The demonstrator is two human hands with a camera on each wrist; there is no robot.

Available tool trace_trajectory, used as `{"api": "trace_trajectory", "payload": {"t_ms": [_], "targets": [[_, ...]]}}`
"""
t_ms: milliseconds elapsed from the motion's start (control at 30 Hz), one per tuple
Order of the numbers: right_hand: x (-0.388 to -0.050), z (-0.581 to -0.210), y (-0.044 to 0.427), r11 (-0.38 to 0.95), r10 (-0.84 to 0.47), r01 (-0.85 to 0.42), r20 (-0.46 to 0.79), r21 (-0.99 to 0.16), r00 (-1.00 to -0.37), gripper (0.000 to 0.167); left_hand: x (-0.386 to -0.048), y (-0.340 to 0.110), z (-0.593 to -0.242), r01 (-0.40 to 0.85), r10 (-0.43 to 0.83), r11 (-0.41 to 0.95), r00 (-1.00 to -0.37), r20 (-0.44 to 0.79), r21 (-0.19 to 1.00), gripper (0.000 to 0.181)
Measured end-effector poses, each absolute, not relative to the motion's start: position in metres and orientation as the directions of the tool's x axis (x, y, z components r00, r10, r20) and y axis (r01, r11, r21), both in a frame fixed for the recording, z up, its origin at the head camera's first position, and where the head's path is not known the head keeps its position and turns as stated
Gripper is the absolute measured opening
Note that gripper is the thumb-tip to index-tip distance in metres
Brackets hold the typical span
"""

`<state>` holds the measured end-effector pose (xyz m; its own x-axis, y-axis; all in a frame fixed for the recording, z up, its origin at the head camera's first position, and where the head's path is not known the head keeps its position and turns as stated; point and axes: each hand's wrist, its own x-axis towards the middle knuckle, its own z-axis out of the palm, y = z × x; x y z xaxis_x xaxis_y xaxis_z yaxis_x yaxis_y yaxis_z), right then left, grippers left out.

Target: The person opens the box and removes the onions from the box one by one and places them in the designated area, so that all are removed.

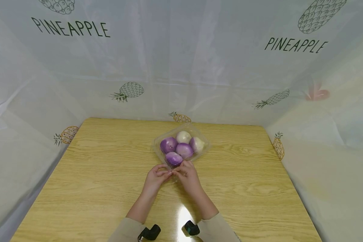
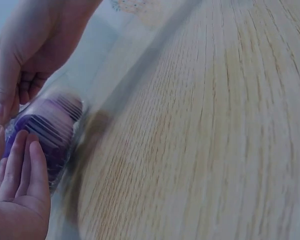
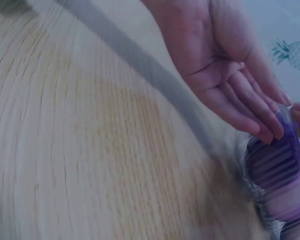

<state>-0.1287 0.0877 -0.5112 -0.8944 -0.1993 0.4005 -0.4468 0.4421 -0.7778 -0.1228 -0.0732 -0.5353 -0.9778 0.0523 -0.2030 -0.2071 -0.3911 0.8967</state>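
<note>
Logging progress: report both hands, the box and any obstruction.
Left hand, right hand: fingers pinching near corner of clear plastic box. Five onion-like bulbs inside. No obstruction visible.

Pale pineapple-print sheeting around my wood-grain table.
Facing me on the far side, I see dark "PINEAPPLE" lettering at left and right, with black-outlined pineapples above and below it. An orange pineapple shows by the table's left edge, others by the far and right edges. To my far right sits a blurred coral-red patch. A bright glare lies on the table near me.
</note>
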Motion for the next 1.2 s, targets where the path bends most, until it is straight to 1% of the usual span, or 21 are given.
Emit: {"api": "trace_trajectory", "payload": {"t_ms": [233,433,500,700,767,967,1200], "targets": [[-0.1296,-0.5099,0.0880,0.438,-0.198,-0.407,0.356,-0.801,-0.913,0.003,-0.1231,-0.0734,-0.5376,-0.243,0.055,-0.398,-0.969,-0.242,0.884,0.032],[-0.1306,-0.5100,0.0872,0.432,-0.186,-0.390,0.342,-0.813,-0.921,0.004,-0.1222,-0.0722,-0.5353,-0.246,0.047,-0.398,-0.968,-0.248,0.884,0.034],[-0.1307,-0.5095,0.0870,0.427,-0.183,-0.388,0.342,-0.817,-0.922,0.004,-0.1224,-0.0721,-0.5345,-0.241,0.055,-0.392,-0.969,-0.239,0.888,0.036],[-0.1324,-0.5101,0.0863,0.420,-0.179,-0.402,0.360,-0.813,-0.916,0.005,-0.1239,-0.0712,-0.5327,-0.209,0.079,-0.369,-0.978,-0.193,0.906,0.052],[-0.1326,-0.5104,0.0863,0.419,-0.180,-0.409,0.368,-0.811,-0.912,0.005,-0.1246,-0.0703,-0.5319,-0.200,0.083,-0.371,-0.980,-0.181,0.907,0.054],[-0.1328,-0.5128,0.0861,0.422,-0.179,-0.416,0.376,-0.805,-0.909,0.004,-0.1254,-0.0672,-0.5300,-0.190,0.085,-0.388,-0.982,-0.170,0.902,0.050],[-0.1328,-0.5184,0.0853,0.401,-0.159,-0.446,0.419,-0.800,-0.894,0.003,-0.1233,-0.0647,-0.5277,-0.172,0.094,-0.450,-0.985,-0.145,0.876,0.048]]}}
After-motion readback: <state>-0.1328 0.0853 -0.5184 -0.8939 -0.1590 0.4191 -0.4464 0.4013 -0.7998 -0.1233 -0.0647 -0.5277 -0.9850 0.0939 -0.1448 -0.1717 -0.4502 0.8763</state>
